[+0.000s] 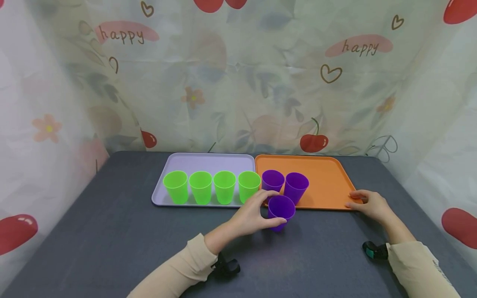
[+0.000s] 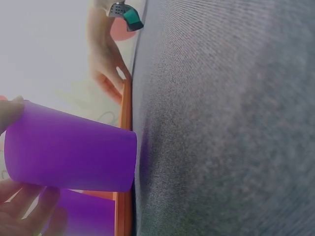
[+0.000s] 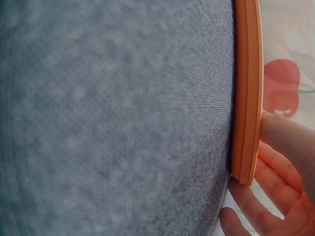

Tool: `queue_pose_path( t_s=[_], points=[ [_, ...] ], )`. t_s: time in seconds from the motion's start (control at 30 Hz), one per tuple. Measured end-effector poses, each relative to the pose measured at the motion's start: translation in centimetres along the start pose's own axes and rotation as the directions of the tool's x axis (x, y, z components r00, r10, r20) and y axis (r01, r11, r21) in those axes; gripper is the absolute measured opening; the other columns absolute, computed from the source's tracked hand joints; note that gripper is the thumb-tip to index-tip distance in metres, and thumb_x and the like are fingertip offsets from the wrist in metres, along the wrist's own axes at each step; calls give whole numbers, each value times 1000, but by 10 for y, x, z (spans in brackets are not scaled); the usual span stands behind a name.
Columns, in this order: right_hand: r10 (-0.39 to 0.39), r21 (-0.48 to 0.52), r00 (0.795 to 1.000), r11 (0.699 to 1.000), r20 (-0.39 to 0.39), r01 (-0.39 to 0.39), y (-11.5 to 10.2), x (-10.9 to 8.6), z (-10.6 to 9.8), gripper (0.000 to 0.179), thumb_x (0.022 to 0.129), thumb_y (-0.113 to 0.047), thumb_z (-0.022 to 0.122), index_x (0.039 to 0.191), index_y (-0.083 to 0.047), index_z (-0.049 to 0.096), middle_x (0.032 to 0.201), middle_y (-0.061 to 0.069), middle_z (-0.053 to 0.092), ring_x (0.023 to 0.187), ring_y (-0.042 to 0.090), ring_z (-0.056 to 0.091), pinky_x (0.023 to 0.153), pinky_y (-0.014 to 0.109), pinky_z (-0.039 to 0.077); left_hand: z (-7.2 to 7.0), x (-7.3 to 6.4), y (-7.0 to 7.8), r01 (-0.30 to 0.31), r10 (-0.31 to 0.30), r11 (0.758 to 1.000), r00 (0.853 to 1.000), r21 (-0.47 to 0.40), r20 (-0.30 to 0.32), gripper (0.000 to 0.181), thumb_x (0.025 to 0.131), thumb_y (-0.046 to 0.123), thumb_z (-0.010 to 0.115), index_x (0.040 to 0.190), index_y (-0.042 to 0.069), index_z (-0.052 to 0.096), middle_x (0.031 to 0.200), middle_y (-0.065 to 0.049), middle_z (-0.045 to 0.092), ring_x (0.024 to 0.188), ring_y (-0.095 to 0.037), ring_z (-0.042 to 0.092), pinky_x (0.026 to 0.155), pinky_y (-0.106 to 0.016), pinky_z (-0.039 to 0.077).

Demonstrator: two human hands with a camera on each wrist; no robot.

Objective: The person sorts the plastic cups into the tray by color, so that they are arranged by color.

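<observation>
My left hand point(image 1: 251, 213) grips a purple cup point(image 1: 281, 207) between thumb and fingers, in front of where the two trays meet. In the left wrist view the cup point(image 2: 71, 147) is upright relative to the table, its base close over the dark surface. At the front right corner of the orange tray point(image 1: 324, 186), my right hand point(image 1: 372, 205) pinches the rim. The right wrist view has the thumb at the tray's edge point(image 3: 247, 93) and the fingers around its corner. Two more purple cups point(image 1: 296, 186) stand on the orange tray's left part.
Several green cups point(image 1: 225, 186) stand in a row on the lilac tray point(image 1: 208, 159), left of the orange one. Both trays lie side by side on a dark grey tabletop point(image 1: 123, 231). A patterned curtain point(image 1: 238, 82) hangs behind and at both sides.
</observation>
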State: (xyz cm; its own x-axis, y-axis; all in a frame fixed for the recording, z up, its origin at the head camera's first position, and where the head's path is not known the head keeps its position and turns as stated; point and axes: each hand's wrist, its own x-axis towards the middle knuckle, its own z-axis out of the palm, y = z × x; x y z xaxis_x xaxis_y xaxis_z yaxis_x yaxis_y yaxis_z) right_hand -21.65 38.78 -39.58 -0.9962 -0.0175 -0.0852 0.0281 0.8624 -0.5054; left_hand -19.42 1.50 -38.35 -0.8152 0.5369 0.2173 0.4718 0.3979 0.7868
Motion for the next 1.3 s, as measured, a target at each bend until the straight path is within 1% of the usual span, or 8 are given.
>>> queue_pose_path(
  t_s=[0.3,0.5,0.73,0.93,1.0,1.1,1.17,1.3],
  points=[
    [3,-1,1000,1000,-5,-3,1,1,0,62,85,-37,66,124,9,51,124,32,54,106,45,53,86,54,45,0,2,1,-22,22,1000,1000,5,-11,64,74,35,78,127,13,51,118,-3,57,105,-16,54,92,-35,49],
    [1,1,1000,1000,-11,-1,2,1,1,62,85,-37,66,124,9,51,124,32,54,106,45,53,86,53,45,-2,2,4,-21,21,1000,1000,-15,-8,64,73,34,78,128,13,51,118,-3,57,105,-15,55,93,-35,49],
    [-9,-1,1000,1000,-19,9,2,1,2,60,86,-36,66,124,9,52,124,32,54,106,45,54,85,53,46,-2,2,6,-38,38,999,999,0,-13,63,73,32,79,126,13,50,119,-3,57,105,-14,56,92,-30,50],
    [-6,-1,1000,1000,-15,6,1,0,1,61,86,-36,66,124,9,52,124,32,54,106,45,53,85,53,46,-2,2,11,-49,48,998,999,-39,-17,63,72,29,80,124,11,50,118,-4,59,104,-17,58,91,-33,51],
    [-6,0,1000,1000,-13,6,1,0,1,61,86,-37,66,124,9,52,124,32,54,106,45,53,85,53,46,-2,3,14,-55,55,997,998,-53,-15,62,72,28,80,123,10,50,118,-4,59,104,-17,59,91,-32,51],
    [-7,-1,1000,1000,-12,7,0,0,0,61,85,-37,66,124,9,52,124,32,54,105,45,53,85,53,46,-2,4,18,-67,66,996,998,-58,-11,61,72,28,80,123,11,51,118,-3,58,104,-15,59,91,-26,50],
    [-7,-1,1000,1000,-11,7,0,0,0,61,85,-37,66,124,9,52,124,32,54,105,45,53,85,53,46,-2,4,20,-82,81,995,997,-61,-9,61,72,28,80,123,11,51,117,-3,58,103,-13,58,90,-25,50],
    [-9,-1,1000,1000,-9,9,0,-1,0,61,86,-37,66,124,9,52,123,32,54,105,45,54,85,53,46,-2,6,23,-111,111,993,994,-31,-8,62,71,29,80,124,12,53,112,-2,57,101,-10,55,89,-23,50]
  ],
)
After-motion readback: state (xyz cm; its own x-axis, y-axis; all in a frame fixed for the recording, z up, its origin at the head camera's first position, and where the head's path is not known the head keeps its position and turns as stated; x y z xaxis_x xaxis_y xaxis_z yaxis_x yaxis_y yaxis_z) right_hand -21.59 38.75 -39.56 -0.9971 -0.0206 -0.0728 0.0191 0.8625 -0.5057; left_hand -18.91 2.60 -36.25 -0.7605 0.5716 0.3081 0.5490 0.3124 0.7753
